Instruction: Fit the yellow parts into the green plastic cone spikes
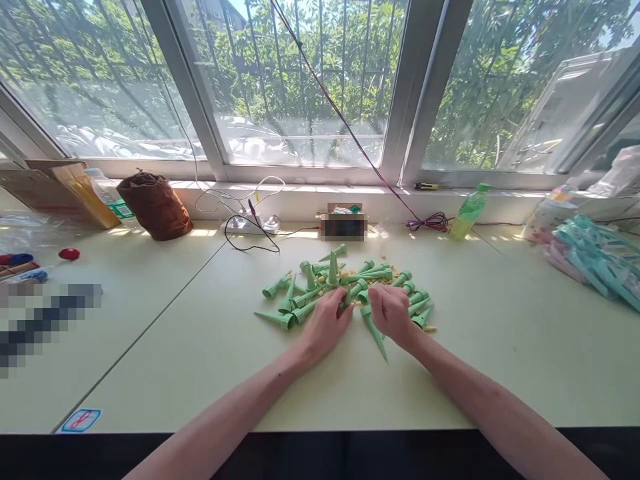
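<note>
A heap of several green plastic cone spikes lies on the pale table, mixed with small yellowish bits. My left hand rests at the heap's near edge, fingers curled around a green spike whose tip shows by the thumb. My right hand is closed on another green cone spike, its pointed end sticking down toward me. The two hands sit close together, a few centimetres apart.
On the sill side stand a brown bag, a white power strip with cables, a small box and a green bottle. Cardboard lies far left, turquoise packets far right. A red cap is at left.
</note>
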`<state>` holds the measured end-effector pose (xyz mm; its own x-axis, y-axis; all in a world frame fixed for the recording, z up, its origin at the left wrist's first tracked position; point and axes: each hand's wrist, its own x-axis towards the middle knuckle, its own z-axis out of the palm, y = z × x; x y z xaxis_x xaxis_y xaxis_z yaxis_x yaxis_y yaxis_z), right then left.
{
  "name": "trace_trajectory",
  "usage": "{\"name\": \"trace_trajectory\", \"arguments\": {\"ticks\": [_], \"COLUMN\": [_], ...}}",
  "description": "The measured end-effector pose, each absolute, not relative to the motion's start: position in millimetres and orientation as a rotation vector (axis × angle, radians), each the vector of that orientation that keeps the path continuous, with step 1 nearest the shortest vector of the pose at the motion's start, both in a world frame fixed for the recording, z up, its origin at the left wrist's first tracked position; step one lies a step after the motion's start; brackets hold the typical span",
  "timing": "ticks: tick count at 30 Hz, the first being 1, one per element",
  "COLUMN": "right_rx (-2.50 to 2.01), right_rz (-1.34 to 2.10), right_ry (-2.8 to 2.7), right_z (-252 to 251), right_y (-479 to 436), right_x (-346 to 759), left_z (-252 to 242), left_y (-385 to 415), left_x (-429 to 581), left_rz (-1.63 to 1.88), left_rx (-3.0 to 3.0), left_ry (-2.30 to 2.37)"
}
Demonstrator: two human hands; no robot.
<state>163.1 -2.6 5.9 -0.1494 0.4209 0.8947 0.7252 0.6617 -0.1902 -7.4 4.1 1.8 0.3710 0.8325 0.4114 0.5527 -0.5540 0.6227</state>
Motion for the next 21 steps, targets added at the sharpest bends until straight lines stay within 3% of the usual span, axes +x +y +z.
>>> {"name": "trace_trajectory", "arguments": {"ticks": [21], "right_rx": [-1.011], "right_rz": [-0.285], "right_ry": [-1.761], "right_z": [9.3], "right_y": [-1.1], "right_x": [164.7], "left_z": [6.1], "left_y": [2.0], "left_x": [-11.5], "left_rz": [1.001], "left_rx": [2.4], "left_ry": [1.386]}}
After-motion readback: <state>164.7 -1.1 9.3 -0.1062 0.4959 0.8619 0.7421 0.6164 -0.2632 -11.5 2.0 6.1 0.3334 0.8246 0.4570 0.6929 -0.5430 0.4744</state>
